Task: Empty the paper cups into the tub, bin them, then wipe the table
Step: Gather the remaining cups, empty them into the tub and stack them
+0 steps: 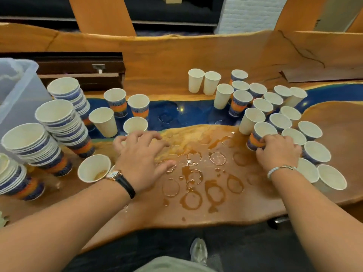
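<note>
Beside the tub (17, 91), nested stacks (59, 124) suggest many cups emptied; farther right, loose cups (275, 107) and brown rings (196, 183) await. The left hand (141, 160) hovers spread, empty; the right hand (279, 152) grips a patterned cup (255, 139).

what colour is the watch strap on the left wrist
Black. The watch strap shows best in the head view.

Nothing legible anywhere; the print on each paper cup (238, 107) is only a blue-and-orange pattern.
</note>
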`<state>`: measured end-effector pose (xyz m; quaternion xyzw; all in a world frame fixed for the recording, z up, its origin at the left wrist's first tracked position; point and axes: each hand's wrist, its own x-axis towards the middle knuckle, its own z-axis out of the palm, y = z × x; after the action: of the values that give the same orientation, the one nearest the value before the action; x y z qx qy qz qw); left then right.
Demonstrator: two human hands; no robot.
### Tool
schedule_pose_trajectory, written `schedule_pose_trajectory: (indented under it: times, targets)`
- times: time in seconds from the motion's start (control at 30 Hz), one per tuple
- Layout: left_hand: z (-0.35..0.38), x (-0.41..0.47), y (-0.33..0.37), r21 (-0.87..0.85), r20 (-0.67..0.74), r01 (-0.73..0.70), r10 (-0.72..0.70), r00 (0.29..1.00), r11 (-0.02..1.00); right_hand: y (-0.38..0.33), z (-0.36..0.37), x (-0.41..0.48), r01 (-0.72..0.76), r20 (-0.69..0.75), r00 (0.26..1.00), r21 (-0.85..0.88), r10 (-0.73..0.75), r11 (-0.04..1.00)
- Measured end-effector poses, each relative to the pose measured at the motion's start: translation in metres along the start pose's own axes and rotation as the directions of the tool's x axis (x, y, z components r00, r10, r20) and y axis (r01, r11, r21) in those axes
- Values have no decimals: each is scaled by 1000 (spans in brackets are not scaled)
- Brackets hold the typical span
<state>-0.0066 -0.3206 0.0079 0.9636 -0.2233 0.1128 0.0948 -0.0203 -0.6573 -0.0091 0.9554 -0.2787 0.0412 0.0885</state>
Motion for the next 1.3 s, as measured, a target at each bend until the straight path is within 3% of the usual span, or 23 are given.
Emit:
schedule_pose_trajectory:
  times: [0.3,0.47,0.6,0.77,0.87,1.0,1.3]
  targets:
    - [49,147,130,-39,109,-181,184,977,983,25,21,56,255,52,965,23,-256,967]
    - [93,215,168,-17,197,-208,207,958,978,27,32,66,325,63,943,55,-328,944]
    - [129,238,186,-70,307,-85,103,946,994,33,27,66,414,29,908,82,-417,907]
    - [149,253,192,-269,402,18,95,911,963,46,32,59,530,-166,845,122,-509,839]
    - [155,257,193,-354,367,61,79,927,933,56,33,57,592,-234,799,140,-554,794]
    - [156,253,192,-365,347,114,21,938,924,60,29,61,606,-235,789,151,-567,781]
    - [118,202,116,-343,302,347,-247,921,873,31,16,80,658,-252,747,146,-615,739]
